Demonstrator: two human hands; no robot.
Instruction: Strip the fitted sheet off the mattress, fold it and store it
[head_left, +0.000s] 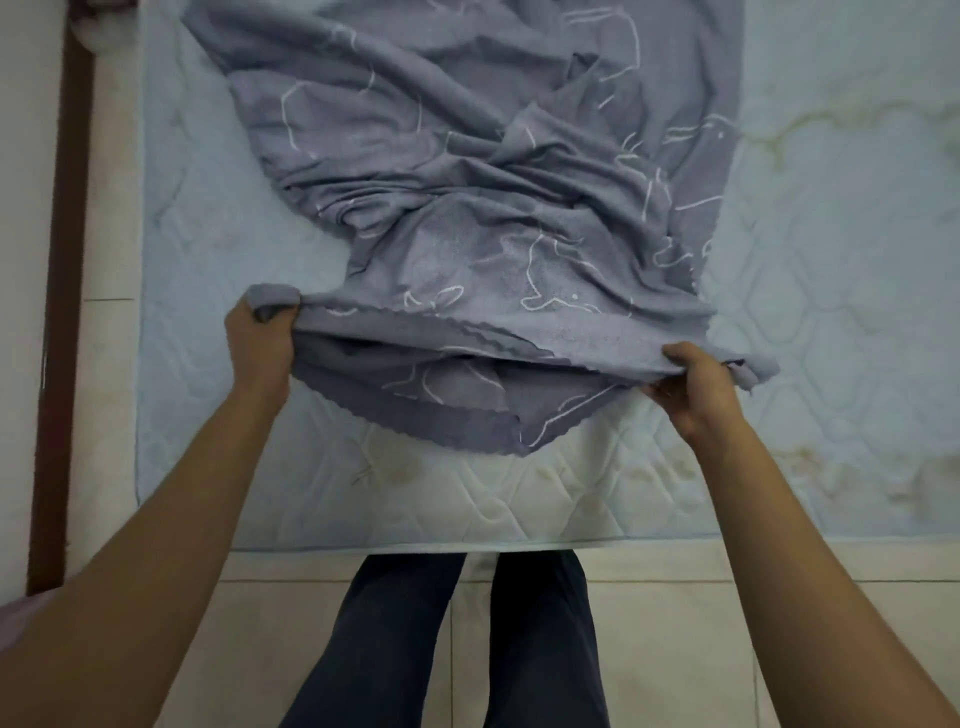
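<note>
A grey-blue fitted sheet (467, 156) with white line drawings lies rumpled in a long strip on the bare quilted mattress (831, 260). Its near end is lifted off the mattress. My left hand (262, 340) grips the near left corner of the sheet. My right hand (696, 387) pinches the near right corner. The near edge is stretched between both hands, and a lower layer with a gathered hem hangs beneath it.
The pale mattress shows yellowish stains at the right and near the front edge. A dark wooden post (62, 312) runs down the left side. My legs in dark trousers (467, 649) stand on a light tiled floor (675, 649) at the mattress foot.
</note>
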